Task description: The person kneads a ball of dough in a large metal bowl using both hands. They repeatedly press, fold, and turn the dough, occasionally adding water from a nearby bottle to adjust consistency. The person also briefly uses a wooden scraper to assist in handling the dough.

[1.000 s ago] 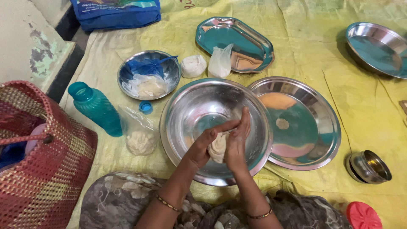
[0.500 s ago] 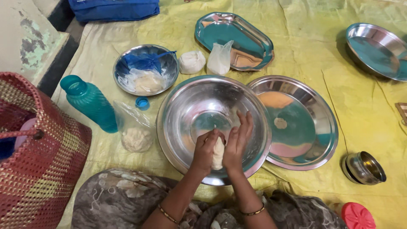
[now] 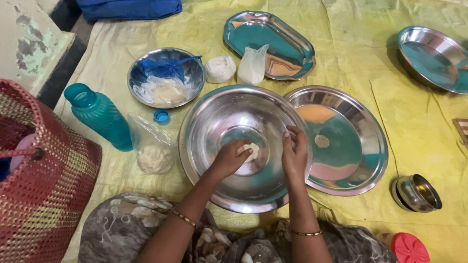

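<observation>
The left hand [image 3: 233, 157] pressed a dough ball [image 3: 251, 149] at the bottom of the big bowl [image 3: 209, 122], gripping it. The right hand [image 3: 294, 155] rested open on the rim. One flattened disc [image 3: 321, 141] lay done on the plate [image 3: 360, 170]; more dough sat bagged [image 3: 155, 158].

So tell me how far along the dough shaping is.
Done: one flattened dough disc lies on the round steel plate. In hand: the left hand presses a dough piece inside the big steel bowl, while the right hand rests at its rim. Left: more dough sits in the plastic bag.
</observation>
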